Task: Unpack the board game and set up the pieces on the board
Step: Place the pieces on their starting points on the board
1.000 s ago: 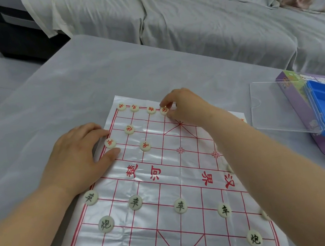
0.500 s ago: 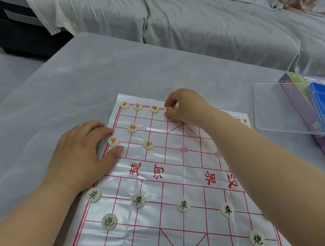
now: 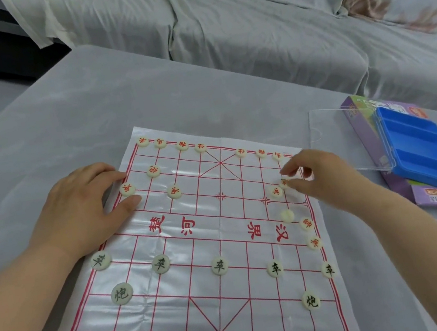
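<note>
Pinching a red-marked piece (image 3: 283, 183) between thumb and forefinger, the right hand (image 3: 324, 178) hovers over the right edge of the board (image 3: 224, 249), centre-right of the frame. The left hand (image 3: 82, 211) lies flat, fingers straight, pressing the board's left edge onto the tabletop (image 3: 90, 113). Other pieces (image 3: 219, 265) sit on the grid.

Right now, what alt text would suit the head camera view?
A person's right hand pinches a round piece at the right side of a Chinese chess board, while the left hand presses flat on its left edge.
</note>
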Tool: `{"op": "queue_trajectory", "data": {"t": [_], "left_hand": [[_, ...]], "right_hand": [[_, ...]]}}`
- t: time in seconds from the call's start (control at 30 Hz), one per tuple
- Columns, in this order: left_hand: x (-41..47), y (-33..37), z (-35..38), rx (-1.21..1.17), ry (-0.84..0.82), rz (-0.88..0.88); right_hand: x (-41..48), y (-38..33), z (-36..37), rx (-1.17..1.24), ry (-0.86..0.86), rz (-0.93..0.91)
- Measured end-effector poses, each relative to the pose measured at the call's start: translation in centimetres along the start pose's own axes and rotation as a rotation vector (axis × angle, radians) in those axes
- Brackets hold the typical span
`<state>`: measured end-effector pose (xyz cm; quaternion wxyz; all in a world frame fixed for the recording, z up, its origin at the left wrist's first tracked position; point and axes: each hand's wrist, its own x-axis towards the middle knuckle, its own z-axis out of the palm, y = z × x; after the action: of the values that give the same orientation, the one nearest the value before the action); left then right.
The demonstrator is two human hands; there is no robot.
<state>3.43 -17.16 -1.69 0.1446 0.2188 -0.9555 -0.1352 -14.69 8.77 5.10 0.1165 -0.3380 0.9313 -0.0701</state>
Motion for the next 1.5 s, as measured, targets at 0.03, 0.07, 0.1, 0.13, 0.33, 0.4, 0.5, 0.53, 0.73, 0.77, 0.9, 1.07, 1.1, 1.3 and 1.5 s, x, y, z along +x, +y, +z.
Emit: {"op": "queue_trajectory", "data": {"t": [0.03,0.07,0.1,0.13,0.33,0.4,0.5,0.53,0.73,0.77,0.9,1.07,1.1,1.3,1.5], "left_hand": [[0.0,0.0,0.0,0.005,-0.004,0.000],[0.0,0.1,0.0,0.008,-0.011,-0.002],[0.0,0.1,0.0,0.010,-0.018,-0.003],[0.0,0.1,0.0,0.012,-0.023,-0.004],[0.0,0.4,0.0,-0.001,-0.057,-0.027],[0.0,0.4,0.0,-0.008,-0.054,-0.026],[0.0,0.4,-0.1,-0.015,-0.040,-0.029],[0.0,0.4,-0.1,-0.013,-0.040,-0.027],[0.0,0.4,0.0,0.001,-0.038,-0.019],[0.0,0.4,0.0,0.003,-0.039,-0.019],[0.0,0.4,-0.2,-0.001,-0.049,-0.023],[-0.1,0.5,-0.2,-0.002,-0.045,-0.029],[-0.1,0.5,-0.2,-0.002,-0.047,-0.034],[-0.1,0.4,-0.2,0.001,-0.058,-0.032],[-0.1,0.4,-0.2,0.000,-0.046,-0.022]], "right_hand": [[-0.9,0.6,0.2,0.000,-0.021,0.032],[-1.8,0.9,0.4,0.009,-0.041,0.060],[-2.5,1.1,0.6,0.024,-0.058,0.080],[-3.0,1.2,0.8,0.043,-0.070,0.089],[-4.4,0.8,2.3,0.061,-0.076,0.050],[-4.3,0.7,2.6,0.062,-0.068,0.052],[-3.9,0.3,2.8,0.052,-0.066,0.052],[-3.8,0.2,2.8,0.048,-0.065,0.050],[-3.6,-0.4,3.0,0.031,-0.058,0.025],[-3.6,-0.6,3.0,0.034,-0.048,0.010],[-3.3,-2.2,3.1,0.087,-0.018,-0.098],[-1.8,-4.4,3.4,0.135,-0.073,-0.125],[-1.5,-4.4,3.2,0.152,-0.084,-0.107],[-0.6,-4.3,2.7,0.216,-0.142,-0.027],[-1.2,-3.6,2.1,0.192,-0.079,-0.058]]}}
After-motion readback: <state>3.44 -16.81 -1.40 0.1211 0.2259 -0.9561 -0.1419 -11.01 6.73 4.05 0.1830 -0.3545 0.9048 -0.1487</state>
